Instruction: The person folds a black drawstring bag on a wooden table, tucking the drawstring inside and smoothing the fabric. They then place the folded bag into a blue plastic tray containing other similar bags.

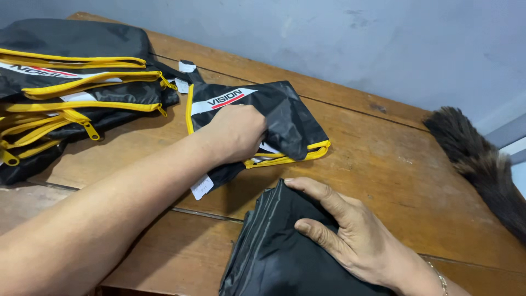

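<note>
My left arm [109, 208] is bare from the lower frame edge to the wrist; no sleeve, watch or band shows on it. My left hand [235, 134] carries no ring or glove. My right hand [350, 233] is likewise ungloved, with short, unpainted nails on the thumb and forefinger. A thin, light metal chain bracelet [438, 275] circles my right wrist. My right forearm is bare where it shows; no sleeve reaches into view there.
</note>
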